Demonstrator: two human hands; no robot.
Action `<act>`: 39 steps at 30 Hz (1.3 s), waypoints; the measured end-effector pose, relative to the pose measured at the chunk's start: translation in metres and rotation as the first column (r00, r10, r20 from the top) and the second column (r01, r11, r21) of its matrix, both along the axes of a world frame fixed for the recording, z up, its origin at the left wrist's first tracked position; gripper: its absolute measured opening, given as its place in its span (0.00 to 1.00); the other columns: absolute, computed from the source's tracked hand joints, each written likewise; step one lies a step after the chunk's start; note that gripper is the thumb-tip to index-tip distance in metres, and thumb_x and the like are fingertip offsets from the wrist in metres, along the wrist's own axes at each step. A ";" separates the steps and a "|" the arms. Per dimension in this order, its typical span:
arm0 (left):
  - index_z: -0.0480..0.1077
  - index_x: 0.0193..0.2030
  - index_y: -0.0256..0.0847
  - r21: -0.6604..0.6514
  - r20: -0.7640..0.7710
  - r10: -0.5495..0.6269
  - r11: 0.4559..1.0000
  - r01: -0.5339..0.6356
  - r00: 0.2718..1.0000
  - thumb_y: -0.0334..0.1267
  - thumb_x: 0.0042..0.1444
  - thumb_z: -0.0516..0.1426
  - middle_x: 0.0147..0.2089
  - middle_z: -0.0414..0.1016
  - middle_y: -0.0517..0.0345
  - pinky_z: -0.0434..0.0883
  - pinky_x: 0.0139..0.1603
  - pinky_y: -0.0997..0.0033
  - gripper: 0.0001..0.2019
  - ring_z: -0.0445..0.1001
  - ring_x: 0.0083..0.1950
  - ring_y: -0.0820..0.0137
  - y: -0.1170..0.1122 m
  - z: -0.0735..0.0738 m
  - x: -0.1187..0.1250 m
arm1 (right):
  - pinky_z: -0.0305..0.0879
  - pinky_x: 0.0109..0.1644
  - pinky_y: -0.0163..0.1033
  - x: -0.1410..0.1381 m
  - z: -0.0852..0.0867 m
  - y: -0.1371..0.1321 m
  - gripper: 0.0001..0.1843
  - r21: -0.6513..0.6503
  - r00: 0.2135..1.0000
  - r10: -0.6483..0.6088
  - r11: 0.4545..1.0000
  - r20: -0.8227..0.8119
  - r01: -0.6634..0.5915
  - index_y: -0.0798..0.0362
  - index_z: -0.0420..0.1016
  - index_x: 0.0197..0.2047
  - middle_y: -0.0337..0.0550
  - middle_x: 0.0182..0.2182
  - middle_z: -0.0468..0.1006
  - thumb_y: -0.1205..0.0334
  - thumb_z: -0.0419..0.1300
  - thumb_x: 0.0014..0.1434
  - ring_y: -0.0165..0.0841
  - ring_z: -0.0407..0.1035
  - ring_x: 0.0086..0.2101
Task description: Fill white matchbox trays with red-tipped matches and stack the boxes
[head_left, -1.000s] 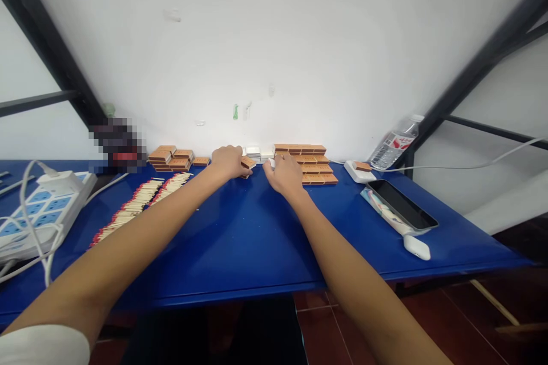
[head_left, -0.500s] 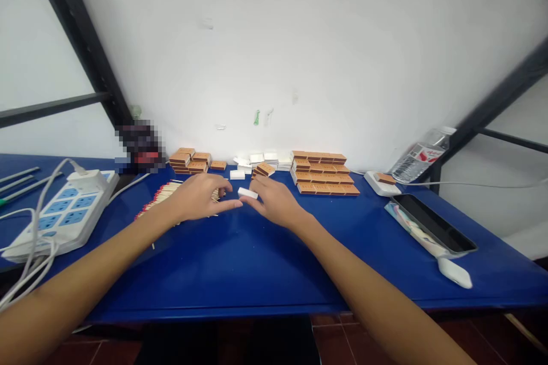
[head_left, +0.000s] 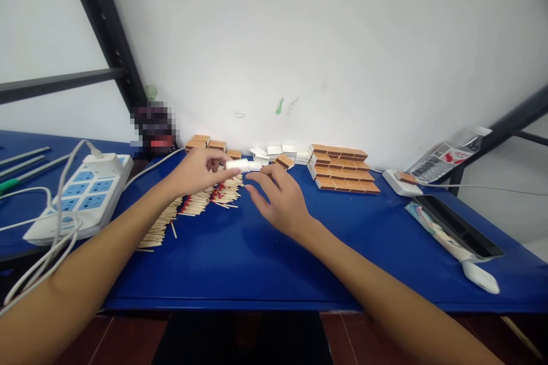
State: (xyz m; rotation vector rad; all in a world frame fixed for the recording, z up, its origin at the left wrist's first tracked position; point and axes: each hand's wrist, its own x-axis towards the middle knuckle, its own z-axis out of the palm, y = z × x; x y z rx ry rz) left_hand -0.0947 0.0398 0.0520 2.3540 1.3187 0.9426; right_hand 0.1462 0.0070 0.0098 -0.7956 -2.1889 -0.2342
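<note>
My left hand [head_left: 202, 172] pinches a small white matchbox tray [head_left: 236, 165] between thumb and fingers, above the matches. Close on its right is my right hand [head_left: 280, 201], its thumb and fingers apart and nothing seen in them. Below and beside my left hand lie rows of loose matches [head_left: 197, 203] with red heads, partly hidden by the hand and forearm. Just behind the right fingers sits a brown matchbox [head_left: 284, 162]. White matchbox trays [head_left: 281, 152] are piled against the wall.
Brown matchboxes are stacked in stepped rows [head_left: 342, 171] on the right, with a smaller stack [head_left: 197, 142] at back left. A white power strip [head_left: 81, 197] with cables stands left. On the right are a tilted plastic bottle [head_left: 445, 157], a phone [head_left: 458, 225] and a white case [head_left: 480, 278].
The white tray has passed from my right hand to my left. My right hand has opened and moved slightly away. The view has shifted, revealing more of the matches.
</note>
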 end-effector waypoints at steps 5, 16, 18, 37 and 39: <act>0.83 0.40 0.43 0.158 0.248 0.224 0.950 -0.268 0.942 0.60 0.58 0.63 0.29 0.78 0.57 0.65 0.29 0.69 0.21 0.70 0.28 0.69 0.017 0.010 -0.032 | 0.71 0.46 0.46 -0.069 0.002 -0.044 0.12 -0.293 0.998 0.045 0.956 0.049 -0.029 0.51 0.77 0.43 0.47 0.38 0.78 0.53 0.57 0.72 0.40 0.73 0.41; 0.81 0.39 0.39 0.218 0.348 0.255 0.914 -0.343 0.902 0.55 0.57 0.64 0.30 0.78 0.58 0.68 0.33 0.71 0.19 0.72 0.31 0.70 0.034 0.001 -0.053 | 0.74 0.46 0.46 -0.164 -0.020 -0.057 0.17 -0.349 0.923 0.278 0.920 0.265 -0.177 0.56 0.78 0.46 0.50 0.46 0.77 0.48 0.62 0.70 0.43 0.73 0.47; 0.81 0.37 0.39 0.221 0.338 0.251 0.916 -0.336 0.907 0.55 0.57 0.64 0.29 0.77 0.58 0.68 0.33 0.71 0.18 0.72 0.31 0.70 0.033 0.000 -0.052 | 0.74 0.46 0.46 -0.164 -0.021 -0.054 0.18 -0.389 0.929 0.269 0.908 0.252 -0.157 0.56 0.78 0.44 0.50 0.46 0.77 0.48 0.62 0.71 0.42 0.73 0.46; 0.82 0.39 0.37 0.156 0.299 0.199 0.955 -0.254 0.933 0.54 0.55 0.66 0.30 0.78 0.57 0.66 0.33 0.71 0.19 0.72 0.31 0.70 0.033 -0.009 -0.046 | 0.75 0.49 0.47 -0.166 -0.030 -0.031 0.21 -0.250 0.892 0.150 0.967 0.426 -0.044 0.63 0.76 0.51 0.56 0.47 0.76 0.51 0.58 0.73 0.45 0.73 0.50; 0.81 0.38 0.37 0.152 0.303 0.208 0.953 -0.262 0.930 0.54 0.54 0.66 0.29 0.78 0.57 0.66 0.33 0.71 0.19 0.72 0.30 0.70 0.032 -0.009 -0.045 | 0.75 0.50 0.47 -0.164 -0.028 -0.032 0.21 -0.260 0.883 0.155 0.965 0.442 -0.039 0.64 0.76 0.51 0.57 0.47 0.76 0.51 0.57 0.73 0.46 0.73 0.50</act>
